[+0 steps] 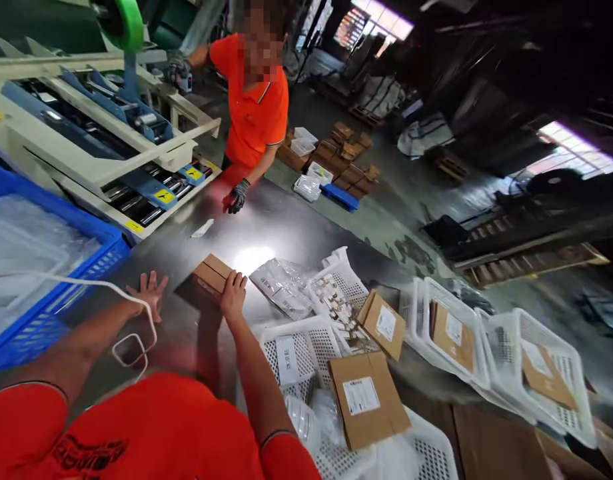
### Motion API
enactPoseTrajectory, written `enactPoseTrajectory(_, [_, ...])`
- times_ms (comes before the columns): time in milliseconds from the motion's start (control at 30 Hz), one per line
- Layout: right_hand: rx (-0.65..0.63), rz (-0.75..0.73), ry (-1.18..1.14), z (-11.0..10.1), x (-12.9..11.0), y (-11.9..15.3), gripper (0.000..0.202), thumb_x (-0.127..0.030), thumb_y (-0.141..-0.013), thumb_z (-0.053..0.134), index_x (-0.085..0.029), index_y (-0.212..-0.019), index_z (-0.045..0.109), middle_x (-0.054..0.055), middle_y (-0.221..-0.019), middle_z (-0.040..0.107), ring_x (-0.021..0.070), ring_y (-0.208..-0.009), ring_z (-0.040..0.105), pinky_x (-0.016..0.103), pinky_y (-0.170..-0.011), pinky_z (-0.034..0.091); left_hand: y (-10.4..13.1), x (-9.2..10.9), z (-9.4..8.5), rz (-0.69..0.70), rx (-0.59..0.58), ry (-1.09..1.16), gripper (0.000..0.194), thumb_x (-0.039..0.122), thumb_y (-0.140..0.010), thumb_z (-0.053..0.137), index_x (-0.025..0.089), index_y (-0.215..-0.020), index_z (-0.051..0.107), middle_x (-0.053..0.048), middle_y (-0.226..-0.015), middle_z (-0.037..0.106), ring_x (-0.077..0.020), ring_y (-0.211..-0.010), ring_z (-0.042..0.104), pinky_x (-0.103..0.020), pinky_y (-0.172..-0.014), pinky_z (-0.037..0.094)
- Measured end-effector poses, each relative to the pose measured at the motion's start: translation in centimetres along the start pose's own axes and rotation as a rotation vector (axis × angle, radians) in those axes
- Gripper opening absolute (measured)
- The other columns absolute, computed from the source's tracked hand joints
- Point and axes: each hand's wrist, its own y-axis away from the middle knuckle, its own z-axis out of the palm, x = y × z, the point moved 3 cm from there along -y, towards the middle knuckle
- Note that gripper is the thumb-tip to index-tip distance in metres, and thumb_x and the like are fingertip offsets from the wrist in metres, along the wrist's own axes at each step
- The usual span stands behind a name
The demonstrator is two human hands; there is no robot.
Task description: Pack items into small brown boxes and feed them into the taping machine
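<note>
The right hand [233, 293] lies on a brown oblong cardboard box [210, 272], seemingly closed; grip and sealing unclear. Left of it, the left hand [149, 295] splays its fingers.

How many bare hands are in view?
2: the left hand, fingers spread over the table, and the right hand on the box. The co-worker wears gloves.

The left hand [149, 295] is splayed, the right hand [233, 295] extended forward, knuckles up

Dim distance, bright windows [581, 148], white glare on tabletop [299, 223], blur toward right edge
</note>
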Motion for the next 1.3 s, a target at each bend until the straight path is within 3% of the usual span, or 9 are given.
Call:
enactPoseTrajectory(100, [-0.009,0.040,-0.027,0.5,0.5,0.9,0.100,-0.034,-0.094,0.089,-0.008,-0.179,0.044,0.035,-0.175,0.049,0.0475,-0.166,0.042,0.054,-0.119,0.058,-2.1,2.1,-2.2,0.018,0.065,0.048,0.115,0.027,-0.077,0.098,-0.015,-0.166,0.039,-0.046,-0.183,0.024,-0.0632,-0.171,0.010,-0.085,-0.129,0.009])
enactPoseTrajectory(233, [0.008,0.062,-0.035,1.2,0.9,0.4,0.105,-0.035,-0.090,0.093,-0.009,-0.179,0.045,0.035,-0.174,0.049,0.0489,-0.166,0.042,0.056,-0.121,0.058,-5.8,5.1,-5.3,0.076,0.170,0.074,0.107,0.025,-0.100,0.077,-0.013,-0.178,0.014,-0.043,-0.187,0.008,-0.0594,-0.172,0.003,-0.079,-0.132,0.013])
enactPoseTrajectory(400, [0.018,0.076,-0.023,2.4,1.5,0.0,0.105,-0.033,-0.090,0.094,-0.009,-0.180,0.046,0.035,-0.176,0.049,0.0485,-0.167,0.044,0.054,-0.120,0.059,-7.6,6.5,-4.7,0.099,0.154,0.065,0.118,0.025,-0.093,0.085,-0.003,-0.185,0.016,-0.039,-0.191,0.012,-0.0592,-0.175,0.001,-0.073,-0.135,0.015])
enactPoseTrajectory(567, [0.027,0.076,-0.090,2.9,1.7,-0.2,0.103,-0.042,-0.096,0.088,-0.004,-0.180,0.044,0.038,-0.180,0.045,0.0527,-0.170,0.041,0.058,-0.123,0.056,-5.0,1.3,-0.4,-0.053,0.089,0.016,0.160,0.029,-0.055,0.111,0.010,-0.189,0.026,-0.044,-0.192,0.002,-0.0762,-0.173,-0.004,-0.092,-0.128,0.013])
enactPoseTrajectory(667, [0.033,0.073,-0.138,3.0,1.7,-0.1,0.102,-0.044,-0.096,0.086,-0.005,-0.181,0.044,0.039,-0.185,0.039,0.0552,-0.174,0.033,0.064,-0.128,0.050,-3.5,-3.4,1.4,-0.108,0.049,-0.045,0.163,0.042,-0.060,0.108,0.022,-0.193,0.015,-0.033,-0.194,-0.020,-0.0693,-0.176,-0.018,-0.095,-0.128,0.012])
enactPoseTrajectory(767, [0.049,0.075,-0.141,3.1,2.0,0.5,0.105,-0.041,-0.094,0.087,-0.005,-0.182,0.042,0.041,-0.188,0.028,0.0582,-0.176,0.028,0.071,-0.135,0.038,-3.3,-6.1,2.2,-0.059,-0.012,-0.084,0.166,0.041,-0.059,0.106,0.024,-0.193,0.008,-0.027,-0.194,-0.025,-0.0622,-0.178,-0.023,-0.093,-0.131,0.014])
enactPoseTrajectory(1000, [-0.029,0.170,-0.164,2.7,2.3,0.5,0.111,-0.039,-0.091,0.092,-0.011,-0.185,0.039,0.041,-0.185,0.033,0.0543,-0.154,0.058,0.063,-0.129,0.044,-4.5,-6.3,2.7,-0.067,-0.029,-0.114,0.178,0.044,-0.050,0.110,0.020,-0.192,0.006,-0.029,-0.192,-0.025,-0.0679,-0.174,-0.026,-0.093,-0.131,0.014])
enactPoseTrajectory(1167, [-0.011,0.223,-0.180,0.3,-0.2,-4.3,0.114,-0.040,-0.096,0.087,0.008,-0.181,0.030,0.046,-0.177,0.040,0.0519,-0.155,0.053,0.059,-0.131,0.043,-4.4,-6.6,2.7,-0.053,-0.064,-0.114,0.186,0.058,-0.046,0.107,0.020,-0.191,-0.002,-0.032,-0.188,-0.032,-0.0689,-0.171,-0.032,-0.098,-0.126,0.007])
enactPoseTrajectory(1300, [-0.008,0.253,-0.214,-0.5,-1.8,-9.4,0.114,-0.042,-0.098,0.088,0.004,-0.183,0.029,0.043,-0.177,0.039,0.0477,-0.151,0.057,0.055,-0.127,0.048,-4.8,-6.8,2.9,-0.071,-0.063,-0.136,0.190,0.063,-0.043,0.105,0.020,-0.191,-0.005,-0.030,-0.187,-0.036,-0.0683,-0.170,-0.034,-0.099,-0.126,0.004])
